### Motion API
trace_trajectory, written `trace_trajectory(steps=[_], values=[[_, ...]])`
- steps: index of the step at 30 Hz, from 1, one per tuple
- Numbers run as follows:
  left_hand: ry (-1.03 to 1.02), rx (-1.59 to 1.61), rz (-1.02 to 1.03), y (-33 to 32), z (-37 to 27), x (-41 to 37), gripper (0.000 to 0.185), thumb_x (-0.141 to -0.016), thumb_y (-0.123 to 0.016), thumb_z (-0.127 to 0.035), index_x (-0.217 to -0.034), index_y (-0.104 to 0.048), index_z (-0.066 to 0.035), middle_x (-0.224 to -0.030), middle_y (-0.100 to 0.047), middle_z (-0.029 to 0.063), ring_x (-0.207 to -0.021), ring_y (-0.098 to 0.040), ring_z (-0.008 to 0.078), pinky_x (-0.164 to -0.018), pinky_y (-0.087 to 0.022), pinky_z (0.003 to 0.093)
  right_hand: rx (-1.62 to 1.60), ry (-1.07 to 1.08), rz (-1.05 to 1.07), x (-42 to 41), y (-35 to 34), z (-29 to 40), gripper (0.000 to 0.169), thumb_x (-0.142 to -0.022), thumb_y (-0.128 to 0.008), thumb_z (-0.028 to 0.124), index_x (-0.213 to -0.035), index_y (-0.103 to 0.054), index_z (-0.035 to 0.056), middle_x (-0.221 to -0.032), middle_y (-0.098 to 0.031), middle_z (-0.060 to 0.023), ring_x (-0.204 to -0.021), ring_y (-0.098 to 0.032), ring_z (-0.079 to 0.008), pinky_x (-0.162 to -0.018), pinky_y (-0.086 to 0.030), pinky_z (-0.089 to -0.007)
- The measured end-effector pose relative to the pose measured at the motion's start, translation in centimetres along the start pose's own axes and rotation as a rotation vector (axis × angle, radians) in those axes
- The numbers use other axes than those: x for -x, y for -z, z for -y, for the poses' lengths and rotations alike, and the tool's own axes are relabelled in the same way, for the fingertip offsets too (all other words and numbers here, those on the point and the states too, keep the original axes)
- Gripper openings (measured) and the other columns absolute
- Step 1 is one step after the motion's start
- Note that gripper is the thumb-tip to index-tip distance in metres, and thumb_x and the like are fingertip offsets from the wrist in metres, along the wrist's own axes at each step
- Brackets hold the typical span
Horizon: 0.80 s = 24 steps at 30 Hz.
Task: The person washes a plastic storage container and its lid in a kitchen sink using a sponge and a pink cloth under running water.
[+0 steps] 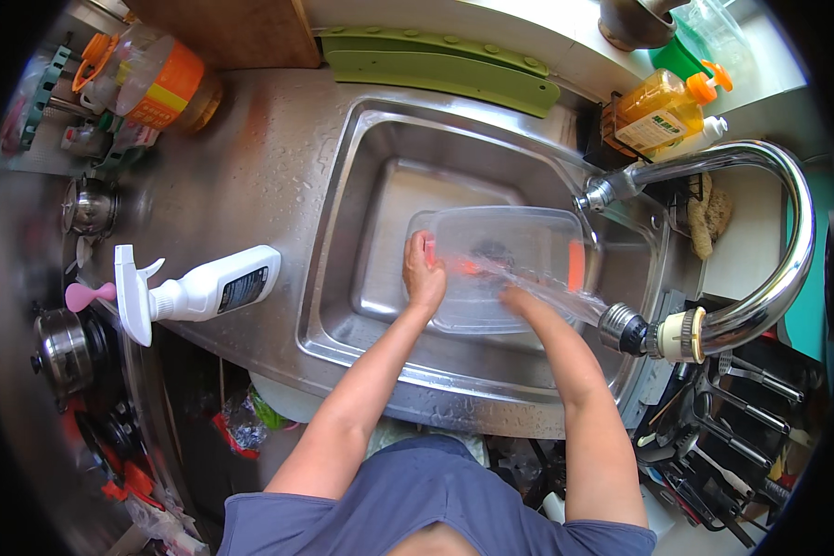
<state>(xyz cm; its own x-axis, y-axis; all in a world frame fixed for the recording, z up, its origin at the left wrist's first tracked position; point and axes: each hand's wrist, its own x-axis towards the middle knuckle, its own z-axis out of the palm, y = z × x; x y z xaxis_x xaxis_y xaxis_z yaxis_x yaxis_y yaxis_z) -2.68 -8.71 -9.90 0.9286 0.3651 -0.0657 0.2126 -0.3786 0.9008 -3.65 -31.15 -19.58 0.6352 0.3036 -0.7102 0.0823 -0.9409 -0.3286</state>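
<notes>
A clear plastic food container [459,309] with orange-red latches lies over the stainless steel sink [396,184]. My left hand [425,274] grips its left end at one latch [429,249]. Near the container's front side is my right hand [516,300], blurred, and its fingers cannot be made out. Whether it touches the container's wall or is behind the water is unclear. From the nozzle [622,330] of the curved chrome tap [799,229], a stream of water [552,286] runs leftward onto the container.
A white spray bottle [201,288] lies on the wet steel counter left of the sink. Behind it stands a large oil jug [156,76]. A green splash guard [438,76] lines the back edge. Soap bottles [650,115] fill a rack at the back right; kitchen utensils [730,410] lie at right.
</notes>
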Motion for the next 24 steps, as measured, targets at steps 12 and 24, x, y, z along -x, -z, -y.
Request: trace_trajectory(steps=[12,24], values=[[-0.017,0.014,0.034,-0.4,0.4,0.6,0.039,-0.068,-0.054,0.007,-0.105,-0.051,-0.005,-0.100,-0.058,0.0129,-0.098,-0.057,0.0309,-0.086,-0.043,0.0350,-0.196,0.174,0.170,-0.8,-2.4,10.3,0.035,-0.083,-0.051,0.025,-0.108,-0.062,0.0036,-0.112,-0.061,-0.0204,-0.106,-0.057,-0.0357,-0.091,-0.042,-0.0457],[-0.299,-0.027,0.039,3.3,-7.3,-1.1,0.040,-0.065,-0.051,0.008,-0.102,-0.054,-0.009,-0.102,-0.063,0.0096,-0.097,-0.058,0.0344,-0.079,-0.045,0.0412,-0.113,0.264,-0.589,16.0,4.0,5.2,0.029,-0.081,-0.060,0.002,-0.109,-0.062,0.0104,-0.106,-0.064,-0.0073,-0.100,-0.060,-0.0246,-0.087,-0.041,-0.0393]])
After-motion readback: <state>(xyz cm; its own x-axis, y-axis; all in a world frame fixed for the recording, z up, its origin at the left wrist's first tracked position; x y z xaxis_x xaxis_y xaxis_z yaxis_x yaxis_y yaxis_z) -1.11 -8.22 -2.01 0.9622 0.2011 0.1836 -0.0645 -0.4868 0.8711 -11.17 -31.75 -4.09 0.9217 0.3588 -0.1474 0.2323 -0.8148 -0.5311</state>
